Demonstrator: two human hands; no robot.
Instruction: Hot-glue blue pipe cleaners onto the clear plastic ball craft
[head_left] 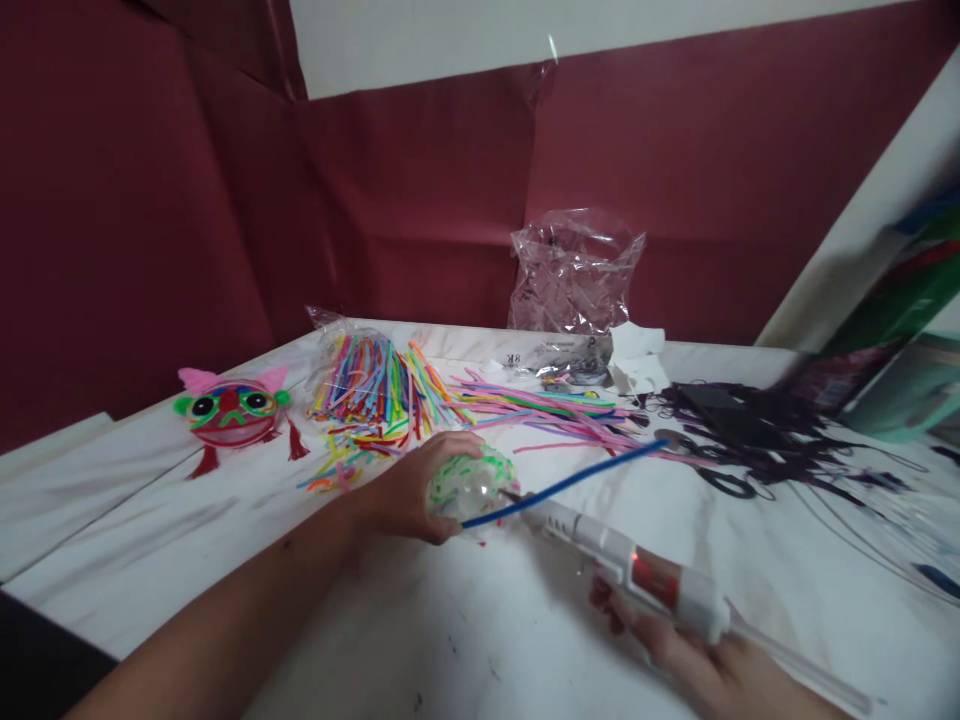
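Observation:
My left hand (439, 490) is closed around a rounded, see-through piece (480, 490) with bits of green along its edge. A blue pipe cleaner (570, 483) runs from near the fingertips of that hand up to the right. In my right hand (675, 640) is a white hot glue gun (600, 540) with a red light on its body and a clear glue stick (802, 660) out of its back. The gun's nozzle is at the right side of the see-through piece, behind the pipe cleaner; whether it touches cannot be made out.
A finished-looking animal mask (236, 415) with red tassels lies at left. Colourful pipe cleaners (375, 385) spill from a plastic bag across the back. Behind them stands a crumpled clear bag (577, 270). Scissors (724, 483) and dark scraps (750, 420) lie at right on the marbled table (360, 640).

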